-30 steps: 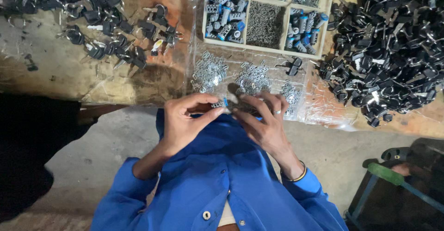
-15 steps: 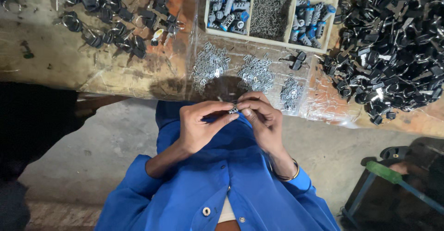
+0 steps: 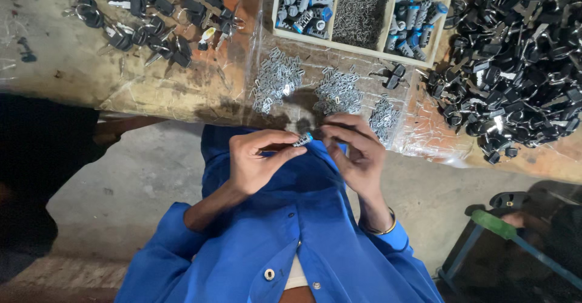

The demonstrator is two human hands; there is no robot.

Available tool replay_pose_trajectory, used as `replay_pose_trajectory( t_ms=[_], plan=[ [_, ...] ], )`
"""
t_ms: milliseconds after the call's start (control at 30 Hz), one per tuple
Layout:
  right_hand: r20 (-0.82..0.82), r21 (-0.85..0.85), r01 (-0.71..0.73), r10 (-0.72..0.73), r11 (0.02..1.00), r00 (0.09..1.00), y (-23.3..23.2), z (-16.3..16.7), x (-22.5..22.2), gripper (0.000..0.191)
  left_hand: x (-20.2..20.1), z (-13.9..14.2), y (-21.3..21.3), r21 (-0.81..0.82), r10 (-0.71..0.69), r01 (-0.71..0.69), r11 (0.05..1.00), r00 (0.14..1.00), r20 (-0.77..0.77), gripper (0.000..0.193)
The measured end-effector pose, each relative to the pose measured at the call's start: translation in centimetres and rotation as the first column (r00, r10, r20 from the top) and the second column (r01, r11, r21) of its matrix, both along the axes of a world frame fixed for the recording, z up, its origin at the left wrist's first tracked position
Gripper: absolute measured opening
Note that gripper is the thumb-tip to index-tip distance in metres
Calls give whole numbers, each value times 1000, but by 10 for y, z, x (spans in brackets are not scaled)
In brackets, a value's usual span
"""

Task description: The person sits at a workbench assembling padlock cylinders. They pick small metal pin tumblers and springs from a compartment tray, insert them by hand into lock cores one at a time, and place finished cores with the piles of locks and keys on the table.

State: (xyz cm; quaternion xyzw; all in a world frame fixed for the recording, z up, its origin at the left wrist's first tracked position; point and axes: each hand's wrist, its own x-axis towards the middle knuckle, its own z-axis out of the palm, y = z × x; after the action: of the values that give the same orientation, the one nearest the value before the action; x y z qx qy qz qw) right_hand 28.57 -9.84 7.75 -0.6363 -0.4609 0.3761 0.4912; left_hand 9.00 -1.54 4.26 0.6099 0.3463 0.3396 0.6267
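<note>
Both hands meet near the desk (image 3: pixel 151 85) edge: left hand (image 3: pixel 257 160) pinches a small blue-tipped metal cylinder (image 3: pixel 302 139), steadying it, while right hand (image 3: pixel 357 157) fingertips press at its end. Piles of small silver parts (image 3: pixel 279 82) lie just beyond, within reach.

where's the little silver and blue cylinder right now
In the head view, the small cylinder sits centre frame, pinched between the left hand and right hand, just below the workbench edge.

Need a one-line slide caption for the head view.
Both hands, left hand and right hand, pinch a small cylinder above a workbench of sorted parts.
</note>
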Motion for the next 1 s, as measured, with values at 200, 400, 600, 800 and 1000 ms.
replay_pose_trajectory(
  t_ms=[200,400,600,800,1000],
  plan=[
    [791,-10,2,7,1000,612,2,6,-8,41,-11,-12,0,-97,59,-58,994,998,11,22],
    [829,-30,-5,28,1000,559,3,7,-11,44,-11,-17,-3,-129,60,-57,990,998,26,22],
    [861,-43,-140,108,989,498,4,7,-4,32,-10,-16,-2,-83,67,-66,994,998,5,21],
    [709,-7,-224,162,975,686,3,5,-1,22,-7,-14,0,-43,41,-41,998,999,19,22],
    [369,27,-72,57,997,928,-3,1,-10,17,-2,-7,2,56,9,-10,998,1000,19,23]
  ],
)
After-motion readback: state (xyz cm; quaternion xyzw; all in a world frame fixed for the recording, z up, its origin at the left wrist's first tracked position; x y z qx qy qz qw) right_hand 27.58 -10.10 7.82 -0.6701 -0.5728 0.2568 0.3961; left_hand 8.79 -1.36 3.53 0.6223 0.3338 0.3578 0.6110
